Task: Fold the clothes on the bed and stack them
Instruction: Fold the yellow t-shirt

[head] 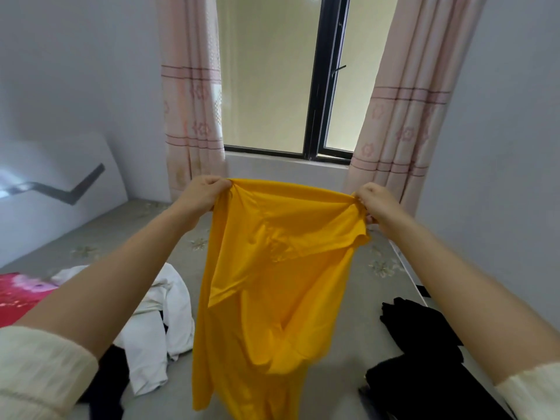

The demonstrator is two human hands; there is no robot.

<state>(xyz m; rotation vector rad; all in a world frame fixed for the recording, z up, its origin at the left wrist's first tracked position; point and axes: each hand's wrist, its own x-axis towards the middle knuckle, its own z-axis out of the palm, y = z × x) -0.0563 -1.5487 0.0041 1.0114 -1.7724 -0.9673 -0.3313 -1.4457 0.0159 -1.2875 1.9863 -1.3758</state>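
A yellow shirt (272, 283) hangs in the air over the bed (127, 234), held up by its top edge. My left hand (201, 190) grips the shirt's upper left corner. My right hand (374, 204) grips the upper right corner, near a short sleeve that droops below it. The shirt's lower part dangles down toward the bottom of the view. A crumpled white garment (160, 325) lies on the bed to the left, partly behind my left forearm. A black garment (424, 353) lies on the bed to the right, partly under my right forearm.
A red patterned cloth (18, 298) lies at the bed's left edge. Another dark piece (109, 383) sits beneath the white garment. A white headboard (60, 189) leans at the left wall. Ahead are a window (315, 86) and pink curtains (194, 101); a wall runs close on the right.
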